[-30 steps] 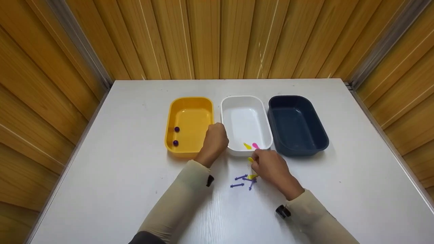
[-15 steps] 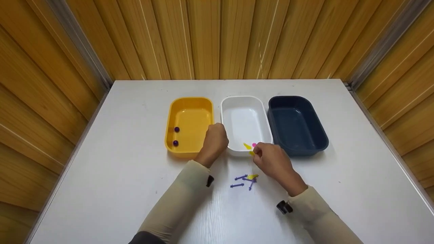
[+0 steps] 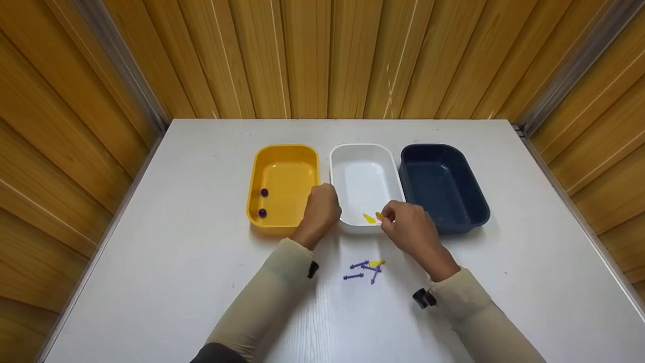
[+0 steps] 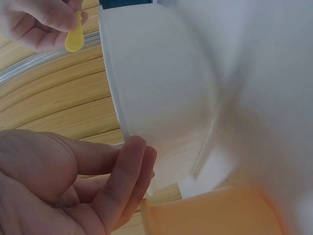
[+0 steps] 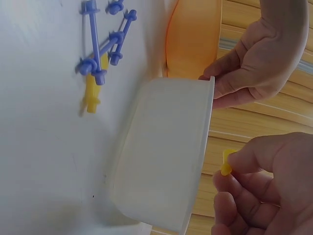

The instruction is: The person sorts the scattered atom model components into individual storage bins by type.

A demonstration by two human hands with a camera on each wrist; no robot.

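My left hand [image 3: 322, 207] grips the near left corner of the white bin's rim [image 5: 208, 122], thumb and fingers about the edge. My right hand [image 3: 412, 227] pinches a small yellow plastic piece with a rounded paddle-like end [image 4: 74, 36], held just over the near right rim of the white bin. Inside that bin, by the near wall, lies another yellow piece [image 3: 369, 218]; a pink one is hidden behind the right hand. On the table in front are several purple rods with knobbed ends [image 3: 353, 276] and a yellow piece [image 5: 92, 93] partly under them.
To the left of the white bin stands a yellow bin [image 3: 284, 174] with two dark purple balls [image 3: 262, 213] in it. A dark blue bin [image 3: 443, 186] is close at the right. Wood-look panels [image 3: 347, 60] rise behind the white table [image 3: 201, 201].
The right hand has moved forward and up with the yellow piece, from in front of the white bin to over its near rim. The left hand has stayed at the rim.
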